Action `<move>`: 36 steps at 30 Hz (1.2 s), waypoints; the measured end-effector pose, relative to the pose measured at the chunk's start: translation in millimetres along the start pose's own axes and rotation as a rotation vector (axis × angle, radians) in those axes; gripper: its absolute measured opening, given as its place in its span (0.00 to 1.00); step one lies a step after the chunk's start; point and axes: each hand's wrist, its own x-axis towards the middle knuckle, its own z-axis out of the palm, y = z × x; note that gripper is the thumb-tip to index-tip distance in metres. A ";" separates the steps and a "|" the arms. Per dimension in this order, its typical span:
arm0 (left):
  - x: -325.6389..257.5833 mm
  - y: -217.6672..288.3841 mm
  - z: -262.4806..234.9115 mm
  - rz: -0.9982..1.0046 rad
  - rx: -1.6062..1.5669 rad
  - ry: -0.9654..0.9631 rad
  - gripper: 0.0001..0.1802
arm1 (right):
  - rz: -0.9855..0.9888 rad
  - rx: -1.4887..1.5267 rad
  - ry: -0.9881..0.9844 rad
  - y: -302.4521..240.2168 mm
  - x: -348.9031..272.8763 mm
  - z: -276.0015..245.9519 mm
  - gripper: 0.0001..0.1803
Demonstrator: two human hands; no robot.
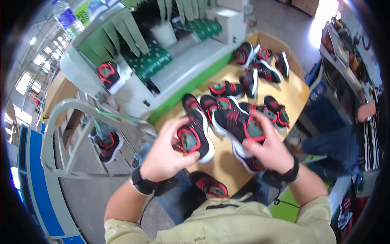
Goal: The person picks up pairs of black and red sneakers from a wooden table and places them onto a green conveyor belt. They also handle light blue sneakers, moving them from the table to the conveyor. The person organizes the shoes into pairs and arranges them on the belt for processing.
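Note:
My left hand [165, 152] is closed around the heel end of a black sneaker [206, 138] with red trim and a white sole, its toe pointing away from me. A grey filling shows in its opening. Level with it, my right hand [271, 147] grips the heel end of a matching sneaker [227, 118], tilted with the toe toward the left. Both are over the tan tabletop [221, 160]. Beneath the right-hand shoe lies another sneaker [248, 162], partly hidden. Close to my body, one more sneaker [209, 185] sits at the table's near edge.
Several similar sneakers [266, 70] lie across the table's far side. A machine with a green dotted conveyor belt [152, 61] and hanging strips stands beyond at left. One sneaker [109, 77] rests on its corner, another [110, 147] by a metal rack [71, 105]. Someone's hand [367, 110] shows at right.

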 end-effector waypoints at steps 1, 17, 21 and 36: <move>11.4 17.3 -21.6 0.139 0.229 0.067 0.45 | -0.054 -0.031 0.042 -21.0 34.6 -6.7 0.44; 178.2 -3.5 -102.6 0.150 1.148 0.630 0.43 | -0.335 -0.553 0.122 -31.7 392.2 35.6 0.35; 46.9 -25.9 -56.8 0.192 0.960 0.401 0.34 | -0.500 -0.551 -0.210 -95.2 212.9 -22.3 0.30; -74.0 -131.2 78.1 0.214 0.526 -0.331 0.40 | 0.350 -0.234 -0.317 33.9 -93.4 -58.8 0.27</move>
